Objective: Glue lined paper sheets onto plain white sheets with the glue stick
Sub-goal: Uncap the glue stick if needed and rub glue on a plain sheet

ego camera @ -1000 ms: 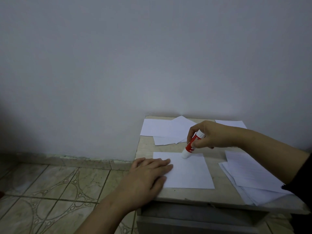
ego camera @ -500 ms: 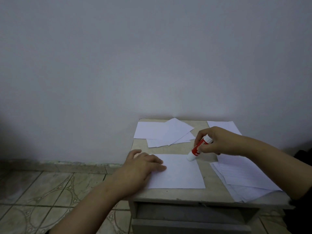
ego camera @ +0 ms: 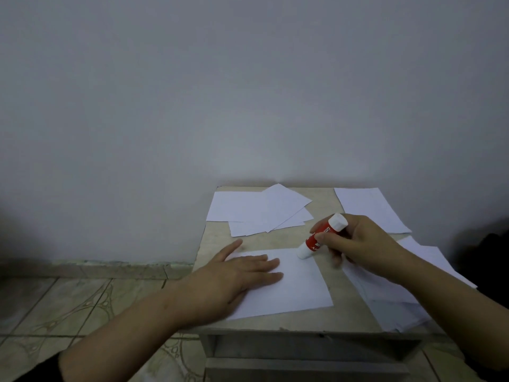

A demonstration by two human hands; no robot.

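At the lower left of the frame, the floor (ego camera: 68, 301) is glossy beige tile with looping curved patterns, edged by a low, rough skirting strip along the flat, matte grey wall (ego camera: 248, 92).

The left hand (ego camera: 234, 274) reaches in from the lower left, its fingers straight and spread, palm flat on the left part of a plain white sheet (ego camera: 297, 285); this grip is open and only presses the paper down. The sheet is a smooth rectangle lying near the front of the bench (ego camera: 217, 241), a small, pale, stone-like top with faint mottling and a grey boxy frame below.

Toward the back of the bench, in the middle of the frame, a loose fan of white sheets (ego camera: 261, 210) overlaps at skewed angles, their corners pointing out.

Right of centre, the glue stick (ego camera: 321, 237) is a short cylinder with a red label, white at both ends. It slants, with its lower white end touching the far right corner of the plain white sheet. The right hand (ego camera: 360, 244) has fingers and thumb curled round the red barrel, a closed grip on the glue stick.

At the upper right of the bench lies a single pale sheet (ego camera: 369, 208). Below it, at the right edge, is a thick, uneven stack of sheets (ego camera: 429, 274) under the right forearm; whether they are lined cannot be made out.
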